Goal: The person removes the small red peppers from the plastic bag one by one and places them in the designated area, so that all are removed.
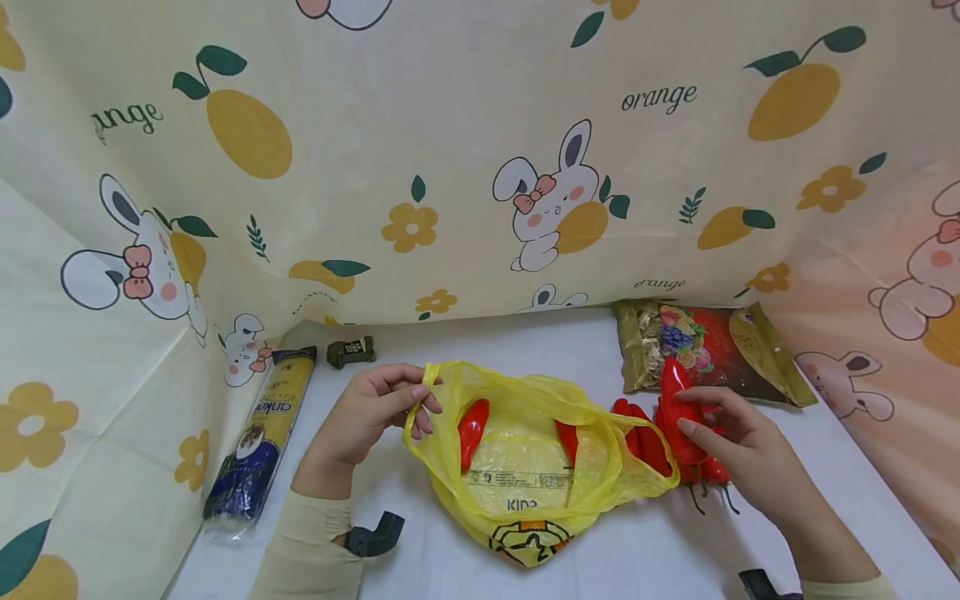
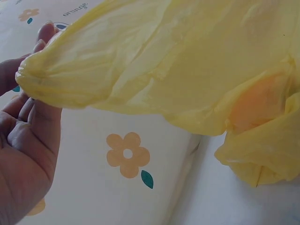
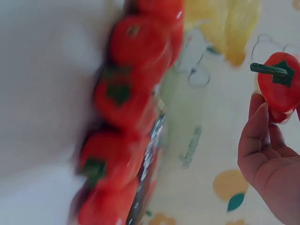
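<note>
A yellow plastic bag (image 1: 457, 492) lies with its mouth spread open. My left hand (image 1: 375, 408) pinches its left handle; the left wrist view shows the fingers (image 2: 47, 32) at the stretched handle. Inside the bag is a red chili pepper (image 1: 472, 433), with part of a second red one (image 1: 567, 439) farther right. My right hand (image 1: 742, 442) holds another red chili pepper (image 1: 672, 408) upright beside the bag's right handle. In the right wrist view, that held pepper (image 3: 276, 86) has a green stem. More red peppers (image 3: 126, 103) lie in a row; their exact number is partly hidden.
A gold and red packet (image 1: 727, 346) lies behind the peppers at the back right. At the left is a long yellow and blue packet (image 1: 258, 442), with a small dark wrapped piece (image 1: 351, 352) near its far end. Printed cloth (image 1: 465, 167) encloses the back and sides.
</note>
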{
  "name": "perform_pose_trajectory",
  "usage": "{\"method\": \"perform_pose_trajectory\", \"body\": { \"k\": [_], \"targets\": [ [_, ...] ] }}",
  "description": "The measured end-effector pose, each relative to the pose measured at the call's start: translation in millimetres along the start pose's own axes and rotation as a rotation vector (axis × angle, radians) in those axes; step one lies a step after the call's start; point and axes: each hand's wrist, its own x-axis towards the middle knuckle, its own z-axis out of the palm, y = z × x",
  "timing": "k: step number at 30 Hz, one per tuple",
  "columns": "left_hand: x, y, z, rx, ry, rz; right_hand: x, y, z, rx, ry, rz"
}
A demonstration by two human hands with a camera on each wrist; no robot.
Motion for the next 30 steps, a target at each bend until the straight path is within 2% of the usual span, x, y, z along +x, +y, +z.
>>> {"method": "perform_pose_trajectory", "body": {
  "k": [8, 17, 20, 22, 26, 30],
  "targets": [
    [0.2, -0.7, -0.3, -0.006, -0.001, -0.003, 3.2, 38.1, -36.3, -0.097, 0.084, 0.027],
    [0.6, -2.0, -1.4, -0.001, 0.0, -0.005, 12.0, 81.6, -76.8, -0.123, 0.074, 0.052],
    [0.6, -2.1, -1.1, -0.001, 0.001, -0.003, 16.5, 92.6, -86.2, -0.158, 0.06, 0.07],
    [0.8, -2.2, -0.8, -0.003, -0.001, -0.001, 19.0, 98.2, -90.8, -0.185, 0.044, 0.109],
    [1.2, -2.3, -0.5, -0.005, -0.001, -0.002, 24.4, 108.1, -97.1, -0.224, -0.037, 0.192],
    [0.9, -2.5, -1.1, -0.004, 0.003, -0.007, 29.9, 116.6, -95.9, -0.247, -0.127, 0.211]
  ]
}}
